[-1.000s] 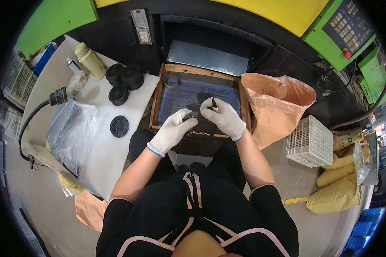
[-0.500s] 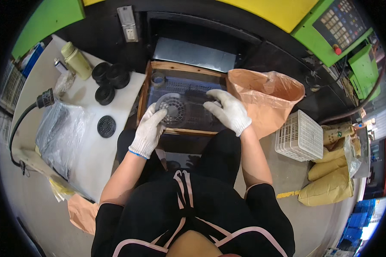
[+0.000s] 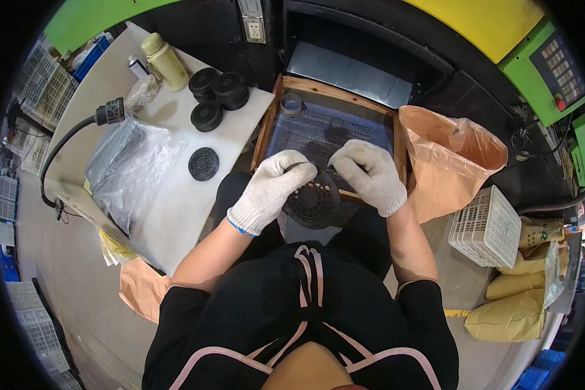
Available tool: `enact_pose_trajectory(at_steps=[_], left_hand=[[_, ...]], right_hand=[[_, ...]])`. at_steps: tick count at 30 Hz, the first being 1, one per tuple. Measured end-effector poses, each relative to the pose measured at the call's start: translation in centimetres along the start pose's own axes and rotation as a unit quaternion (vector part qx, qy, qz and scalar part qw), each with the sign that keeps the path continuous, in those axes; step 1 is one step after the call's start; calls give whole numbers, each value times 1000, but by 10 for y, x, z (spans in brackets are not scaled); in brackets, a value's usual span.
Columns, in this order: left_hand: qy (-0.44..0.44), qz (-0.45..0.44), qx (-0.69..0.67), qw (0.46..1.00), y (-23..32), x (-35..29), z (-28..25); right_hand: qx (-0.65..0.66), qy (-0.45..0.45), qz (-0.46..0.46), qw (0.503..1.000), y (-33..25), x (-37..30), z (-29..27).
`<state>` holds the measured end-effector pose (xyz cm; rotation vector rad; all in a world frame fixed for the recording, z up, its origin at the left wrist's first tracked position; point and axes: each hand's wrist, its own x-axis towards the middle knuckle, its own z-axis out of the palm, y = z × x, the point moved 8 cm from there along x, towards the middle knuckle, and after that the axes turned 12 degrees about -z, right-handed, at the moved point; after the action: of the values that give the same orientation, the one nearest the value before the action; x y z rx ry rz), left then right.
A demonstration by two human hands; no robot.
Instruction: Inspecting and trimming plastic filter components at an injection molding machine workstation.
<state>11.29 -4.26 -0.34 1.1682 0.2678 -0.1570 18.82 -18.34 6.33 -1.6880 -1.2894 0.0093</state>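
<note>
My left hand [image 3: 273, 188], in a white knitted glove, pinches the upper rim of a round black plastic grille [image 3: 315, 207] between thumb and fingers. The grille has slots in rings and hangs tilted in front of my knees. My right hand [image 3: 372, 177], gloved as well, is closed in a pinch beside the grille's upper right edge; whatever lies between its fingertips is too small to make out. Beneath both hands is a wood-framed box [image 3: 346, 91] with a blue plastic mesh crate [image 3: 309, 130] inside. A small ring-shaped part [image 3: 292, 104] lies in its far left corner.
On the white table [image 3: 175, 224] at left are stacked black grilles [image 3: 231, 90], a single grille [image 3: 203, 164], a plastic bag [image 3: 127, 169] and a bottle [image 3: 165, 62]. A brown lined bag [image 3: 445, 166] stands right of the box, near a white basket [image 3: 484, 227] and yellow sacks [image 3: 510, 315].
The grille has come nearer to my body, out from over the box, and tilted. My right hand's fingers have gone from spread to pinched beside it. My view has shifted left.
</note>
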Motion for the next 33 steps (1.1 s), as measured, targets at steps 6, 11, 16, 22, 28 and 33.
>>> enact_pose_trajectory(at_steps=[6, 11, 16, 22, 28, 33], left_hand=[[-14, 0, 5, 1000, 0, 2, -1], [-26, 31, 16, 999, 4, 4, 2], [-13, 13, -12, 1000, -10, 9, -2], [149, -5, -180, 972, -7, 27, -56], [76, 65, 263, 960, 7, 24, -16], [79, 117, 204, 969, 9, 13, -6]], right_hand=[[4, -36, -5, 999, -1, 1, 7], [6, -37, 2, 999, 1, 1, 7], [82, -42, 61, 994, 20, -8, 13], [380, -1, 95, 920, 47, -44, 6], [-93, -4, 110, 990, 42, -10, 30], [494, 136, 259, 819, 46, -33, 101]])
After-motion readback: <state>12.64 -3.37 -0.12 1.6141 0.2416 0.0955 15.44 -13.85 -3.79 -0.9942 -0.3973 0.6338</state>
